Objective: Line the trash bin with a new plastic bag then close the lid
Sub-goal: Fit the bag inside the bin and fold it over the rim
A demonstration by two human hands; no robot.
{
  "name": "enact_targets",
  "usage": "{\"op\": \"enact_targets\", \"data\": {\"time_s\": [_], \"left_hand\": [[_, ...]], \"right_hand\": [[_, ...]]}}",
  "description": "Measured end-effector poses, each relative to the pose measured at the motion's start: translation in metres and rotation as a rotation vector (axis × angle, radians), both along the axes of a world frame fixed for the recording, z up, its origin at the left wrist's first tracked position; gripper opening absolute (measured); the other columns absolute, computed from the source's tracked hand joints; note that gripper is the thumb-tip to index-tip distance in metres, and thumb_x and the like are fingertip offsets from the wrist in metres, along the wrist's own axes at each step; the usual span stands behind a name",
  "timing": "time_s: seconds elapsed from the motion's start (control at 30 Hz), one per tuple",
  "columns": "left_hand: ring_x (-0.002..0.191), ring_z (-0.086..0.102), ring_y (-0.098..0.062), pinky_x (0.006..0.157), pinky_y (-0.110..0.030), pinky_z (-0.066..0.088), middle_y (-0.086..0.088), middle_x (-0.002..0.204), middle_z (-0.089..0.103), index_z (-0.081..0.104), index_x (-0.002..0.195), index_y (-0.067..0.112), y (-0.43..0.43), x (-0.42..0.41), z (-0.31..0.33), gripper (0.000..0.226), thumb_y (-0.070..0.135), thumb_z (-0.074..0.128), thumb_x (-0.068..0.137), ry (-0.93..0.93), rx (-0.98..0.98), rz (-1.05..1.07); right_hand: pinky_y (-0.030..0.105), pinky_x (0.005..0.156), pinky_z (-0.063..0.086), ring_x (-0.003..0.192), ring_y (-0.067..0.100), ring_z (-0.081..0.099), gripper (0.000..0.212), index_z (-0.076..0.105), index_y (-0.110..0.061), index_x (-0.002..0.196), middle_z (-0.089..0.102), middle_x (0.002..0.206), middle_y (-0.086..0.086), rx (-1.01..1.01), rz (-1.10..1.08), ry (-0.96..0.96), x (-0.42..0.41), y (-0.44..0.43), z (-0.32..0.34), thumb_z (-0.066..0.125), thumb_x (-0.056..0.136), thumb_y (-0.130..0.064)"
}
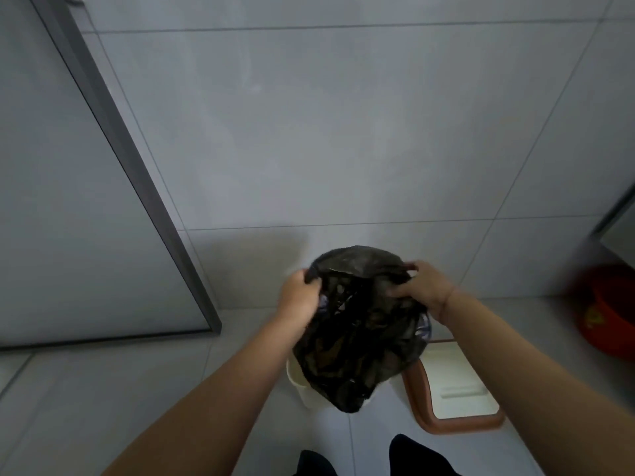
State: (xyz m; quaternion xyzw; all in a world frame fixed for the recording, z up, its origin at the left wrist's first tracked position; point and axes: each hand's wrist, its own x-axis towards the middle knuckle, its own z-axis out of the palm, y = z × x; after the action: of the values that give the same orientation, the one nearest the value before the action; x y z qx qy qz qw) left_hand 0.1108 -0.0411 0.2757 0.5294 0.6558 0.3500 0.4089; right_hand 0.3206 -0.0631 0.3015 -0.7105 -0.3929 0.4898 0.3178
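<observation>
Item one, black plastic bag (pixel 360 331): I am seeing it hanging crumpled between both hands, directly above the trash bin, its lower end dangling over the bin's rim.

Item two, trash bin (pixel 302 386): cream-coloured, standing on the tiled floor (pixel 103 407) below the bag; only its left rim and wall are showing past the plastic. I cannot tell whether the bag is touching it.

Item three, left hand (pixel 298 295): it is gripping the bag's upper left edge, fingers (pixel 311 274) curled closed around a bunch of plastic, above and left of the bin.

Item four, right hand (pixel 424 285): it is clutching the bag's upper right edge, fingers closed into the folds, above and right of the bin.

Item five, lid (pixel 453 389): brown-rimmed with a pale centre panel, lying flat on the floor just right of the bin, off the bin.

Item six, red basin (pixel 604 314): sitting on the floor well to the right of the bin, partly cut off by the frame edge.

Item seven, grey-framed door (pixel 86 201): standing well left of the bin.
</observation>
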Motion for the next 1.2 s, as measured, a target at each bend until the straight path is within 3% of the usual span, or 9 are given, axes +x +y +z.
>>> {"op": "enact_targets", "data": {"time_s": [0.07, 0.13, 0.2, 0.3, 0.43, 0.63, 0.9, 1.07, 1.2], "left_hand": [[0.053, 0.057, -0.028, 0.053, -0.033, 0.047, -0.018, 0.066, 0.060, 0.061, 0.089, 0.007, 0.014, -0.015, 0.011, 0.013, 0.016, 0.052, 0.091, -0.216, -0.043, 0.137], [0.038, 0.040, -0.018, 0.042, -0.023, 0.033, -0.010, 0.052, 0.044, 0.053, 0.074, 0.008, 0.026, -0.034, 0.020, 0.021, 0.014, 0.049, 0.093, -0.320, -0.093, 0.209], [0.025, 0.032, -0.012, 0.035, -0.014, 0.026, -0.004, 0.041, 0.039, 0.044, 0.064, 0.011, 0.032, -0.050, 0.027, 0.032, 0.017, 0.047, 0.095, -0.387, -0.180, 0.234], [0.018, 0.023, -0.007, 0.029, -0.008, 0.020, 0.005, 0.025, 0.034, 0.043, 0.064, 0.013, 0.032, -0.066, 0.030, 0.039, 0.032, 0.041, 0.098, -0.436, -0.340, 0.195], [0.019, 0.022, -0.006, 0.026, -0.010, 0.017, 0.003, 0.031, 0.035, 0.052, 0.071, 0.009, 0.017, -0.062, 0.015, 0.051, 0.049, 0.034, 0.096, -0.348, -0.520, 0.028], [0.020, 0.021, -0.007, 0.025, -0.010, 0.016, 0.001, 0.031, 0.037, 0.054, 0.085, 0.005, 0.002, -0.062, -0.009, 0.050, 0.043, 0.025, 0.100, -0.466, -0.653, -0.003], [0.027, 0.024, -0.008, 0.027, -0.013, 0.018, -0.001, 0.040, 0.037, 0.059, 0.095, 0.003, 0.008, -0.081, -0.020, 0.053, 0.043, 0.026, 0.100, -0.481, -0.680, -0.054], [0.027, 0.024, -0.007, 0.027, -0.014, 0.018, 0.000, 0.039, 0.038, 0.058, 0.092, 0.002, 0.018, -0.083, -0.022, 0.055, 0.045, 0.026, 0.100, -0.472, -0.663, -0.061], [0.025, 0.026, -0.008, 0.027, -0.012, 0.020, -0.001, 0.040, 0.041, 0.057, 0.087, 0.003, 0.025, -0.075, -0.026, 0.051, 0.047, 0.033, 0.098, -0.469, -0.613, -0.031]], "right_hand": [[0.040, 0.090, 0.051, 0.103, 0.034, 0.058, 0.055, 0.048, -0.009, 0.127, 0.056, 0.117, 0.019, 0.072, -0.027, -0.486, 0.018, -0.002, -0.014, 0.065, 0.076, 0.000], [0.042, 0.090, 0.051, 0.102, 0.037, 0.058, 0.039, 0.057, -0.010, 0.116, 0.058, 0.115, 0.020, 0.054, -0.093, -0.685, 0.033, -0.009, -0.025, 0.057, 0.078, -0.003], [0.038, 0.080, 0.052, 0.086, 0.034, 0.062, 0.019, 0.066, -0.005, 0.096, 0.065, 0.099, 0.021, 0.023, -0.184, -0.636, 0.042, -0.015, -0.036, 0.057, 0.080, -0.006], [0.030, 0.066, 0.042, 0.070, 0.025, 0.056, 0.012, 0.058, -0.001, 0.090, 0.062, 0.086, 0.018, 0.004, -0.294, -0.164, 0.038, -0.020, -0.046, 0.054, 0.090, -0.012], [0.047, 0.099, 0.037, 0.118, 0.031, 0.054, 0.037, 0.040, -0.009, 0.129, 0.057, 0.119, 0.014, -0.025, -0.291, 0.297, 0.025, -0.022, -0.053, 0.039, 0.098, -0.029], [0.040, 0.104, 0.035, 0.132, 0.034, 0.040, 0.093, 0.017, -0.005, 0.146, 0.035, 0.147, 0.021, -0.065, -0.056, 0.086, -0.008, -0.019, -0.090, 0.069, 0.079, -0.041], [0.049, 0.110, 0.034, 0.135, 0.036, 0.037, 0.109, 0.016, -0.006, 0.147, 0.034, 0.150, 0.019, -0.038, -0.121, -0.172, -0.020, 0.013, -0.127, 0.080, 0.066, -0.039], [0.040, 0.092, 0.048, 0.106, 0.034, 0.062, 0.043, 0.062, -0.003, 0.112, 0.067, 0.112, 0.019, 0.011, -0.126, -0.228, -0.019, 0.026, -0.134, 0.072, 0.077, -0.026], [0.041, 0.088, 0.051, 0.095, 0.034, 0.063, 0.019, 0.064, -0.005, 0.097, 0.068, 0.099, 0.021, 0.158, -0.379, 0.004, -0.003, 0.026, -0.115, 0.062, 0.084, -0.020]]}}
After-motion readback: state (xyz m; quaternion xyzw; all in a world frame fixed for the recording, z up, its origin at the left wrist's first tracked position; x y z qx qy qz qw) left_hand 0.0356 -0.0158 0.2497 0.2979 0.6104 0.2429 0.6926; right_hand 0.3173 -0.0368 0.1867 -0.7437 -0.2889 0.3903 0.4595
